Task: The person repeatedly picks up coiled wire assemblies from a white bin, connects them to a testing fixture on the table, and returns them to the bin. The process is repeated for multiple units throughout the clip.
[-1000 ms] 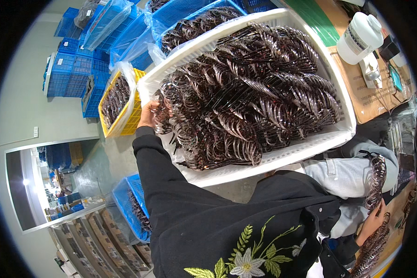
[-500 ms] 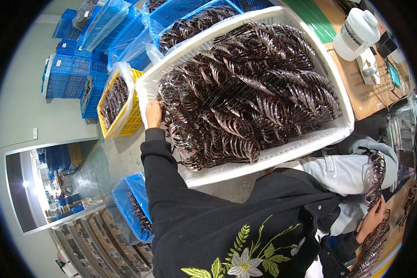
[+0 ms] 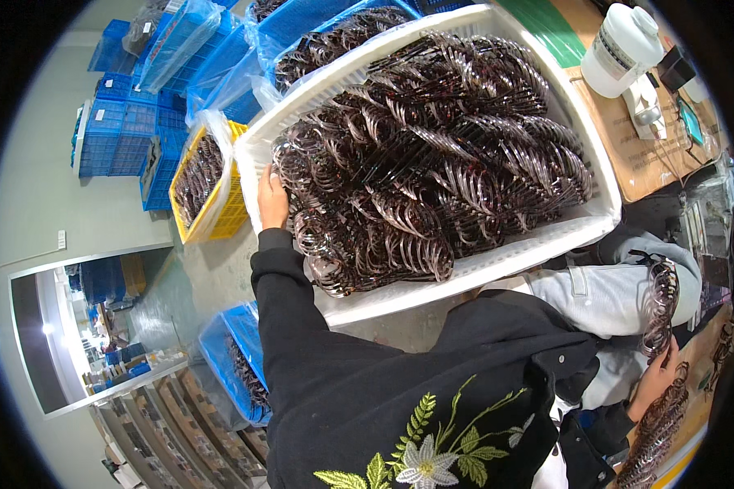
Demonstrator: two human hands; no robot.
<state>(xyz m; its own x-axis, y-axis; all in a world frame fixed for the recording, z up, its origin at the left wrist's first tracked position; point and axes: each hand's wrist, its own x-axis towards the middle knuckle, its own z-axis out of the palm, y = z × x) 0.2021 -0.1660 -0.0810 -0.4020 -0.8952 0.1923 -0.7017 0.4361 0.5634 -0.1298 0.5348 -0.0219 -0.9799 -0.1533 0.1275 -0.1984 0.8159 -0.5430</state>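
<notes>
A large white basket (image 3: 367,310) holds dark brown eyeglass frames (image 3: 432,155) nested together in dense, overlapping rows. My left hand (image 3: 272,202) reaches over the basket's left wall, against the end of these rows. Its fingertips are partly hidden, so I cannot make out its grip. At the lower right, my right hand (image 3: 654,380) has its fingers closed at the lower end of a row of nested eyeglass frames (image 3: 661,306), which lies along my grey trouser leg. Another row of frames (image 3: 659,428) lies just below that hand, on the table at the right.
A yellow crate (image 3: 235,204) with more frames stands left of the basket. Blue crates (image 3: 118,134) are stacked behind it, and another blue crate (image 3: 240,326) sits on the floor. At the upper right, a white bottle (image 3: 621,50) stands on a cardboard-covered table (image 3: 628,167).
My left hand has slid slightly down along the basket's wall. The view has shifted a little. My right hand stays at its row of frames.
</notes>
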